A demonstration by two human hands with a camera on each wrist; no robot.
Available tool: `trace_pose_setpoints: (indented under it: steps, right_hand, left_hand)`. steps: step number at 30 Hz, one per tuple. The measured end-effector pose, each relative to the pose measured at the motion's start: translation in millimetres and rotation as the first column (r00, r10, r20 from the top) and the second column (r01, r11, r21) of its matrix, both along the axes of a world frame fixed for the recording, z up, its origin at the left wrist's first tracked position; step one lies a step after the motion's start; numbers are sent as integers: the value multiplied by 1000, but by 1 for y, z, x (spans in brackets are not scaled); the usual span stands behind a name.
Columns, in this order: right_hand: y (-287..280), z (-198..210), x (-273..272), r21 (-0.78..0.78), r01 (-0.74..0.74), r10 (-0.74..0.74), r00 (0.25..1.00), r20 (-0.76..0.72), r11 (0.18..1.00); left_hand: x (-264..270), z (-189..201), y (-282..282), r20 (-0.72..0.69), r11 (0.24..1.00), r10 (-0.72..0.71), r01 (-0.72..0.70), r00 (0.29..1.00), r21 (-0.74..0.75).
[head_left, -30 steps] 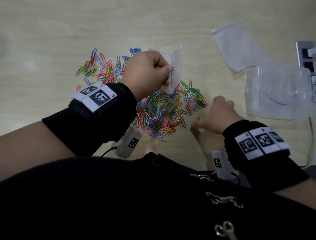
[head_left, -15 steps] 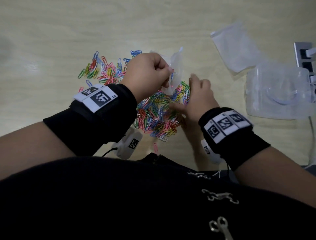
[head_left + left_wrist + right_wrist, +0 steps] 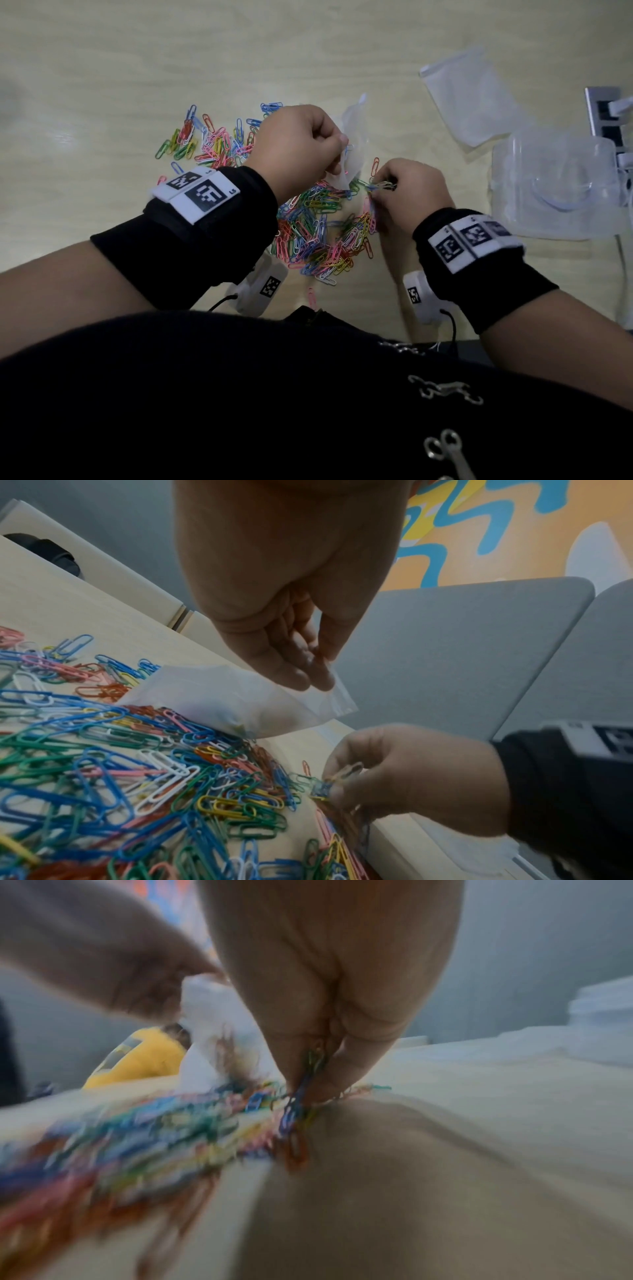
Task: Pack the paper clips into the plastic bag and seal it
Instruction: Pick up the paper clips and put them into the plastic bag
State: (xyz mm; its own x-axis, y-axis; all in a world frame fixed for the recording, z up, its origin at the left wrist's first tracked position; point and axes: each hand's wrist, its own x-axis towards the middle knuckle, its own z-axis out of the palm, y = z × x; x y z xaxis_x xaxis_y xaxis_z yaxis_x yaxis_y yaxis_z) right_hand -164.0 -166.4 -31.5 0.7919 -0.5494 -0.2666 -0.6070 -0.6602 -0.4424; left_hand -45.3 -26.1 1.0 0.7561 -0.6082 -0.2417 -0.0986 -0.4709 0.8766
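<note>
A heap of coloured paper clips (image 3: pixel 315 233) (image 3: pixel 143 772) lies on the pale wooden table (image 3: pixel 171 51). My left hand (image 3: pixel 301 144) (image 3: pixel 291 666) pinches the top edge of a small clear plastic bag (image 3: pixel 352 137) (image 3: pixel 240 707), which hangs with its bottom on the heap and shows a few clips inside. My right hand (image 3: pixel 400 195) (image 3: pixel 394 777) (image 3: pixel 318 1053) pinches a small bunch of clips (image 3: pixel 380 185) (image 3: pixel 301 1104) just right of the bag, low over the pile's right edge. The right wrist view is blurred by motion.
A second flat plastic bag (image 3: pixel 469 96) lies at the back right. A clear plastic box (image 3: pixel 561 185) sits at the right edge beside a grey socket panel (image 3: pixel 606 109). More clips (image 3: pixel 205 144) are scattered left of my left hand.
My right hand went from the table right of the pile into the heap, then rose a little to the right with a bunch of clips pinched. My left hand kept holding the bag.
</note>
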Motion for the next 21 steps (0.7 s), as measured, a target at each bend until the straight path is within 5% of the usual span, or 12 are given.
trace_pose_setpoints:
  steps: [2,6,10,16,21]
  right_hand:
    - [-6,7,2,187,146,-157,986,48,972]
    - [-10,39,12,686,265,-473,872,129,677]
    - [-5,60,25,817,202,-508,853,125,540]
    - [8,60,32,758,238,-428,902,59,607]
    - [7,70,30,612,101,-195,977,90,785]
  left_hand:
    - [0,1,0,0,1000,-3,3,1000,7]
    - [-2,3,-2,19,1000,-7,7,1000,25]
    - [-5,5,-4,36,999,-35,34,999,40]
    - [-9,9,-2,34,999,-31,31,999,19]
    - [-9,9,0,27,1000,-14,14,1000,4]
